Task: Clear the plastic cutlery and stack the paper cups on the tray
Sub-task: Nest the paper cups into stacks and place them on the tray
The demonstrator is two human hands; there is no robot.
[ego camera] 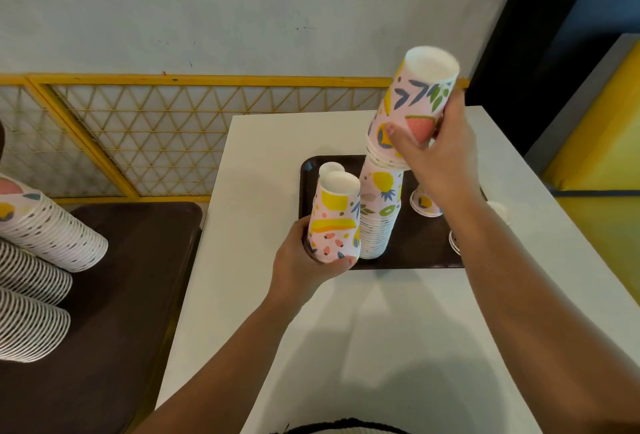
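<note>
A dark brown tray (415,253) lies on the white table (381,329). On it stands a tall stack of upside-down fruit-print paper cups (379,212). My right hand (436,156) grips a shorter stack of upside-down cups (415,101) at the top of that tall stack. My left hand (308,257) holds one upside-down cup (334,219) at the tray's front-left corner, and another cup's base (330,167) shows right behind it. A single cup (424,203) stands on the tray behind my right arm. No plastic cutlery is visible.
Long sleeves of nested cups (38,260) lie on the brown bench seat (121,295) at left. More cup rims (455,241) peek out beside my right forearm, near the tray's right edge. A yellow lattice panel (156,136) backs the bench; a yellow seat (595,156) is at right.
</note>
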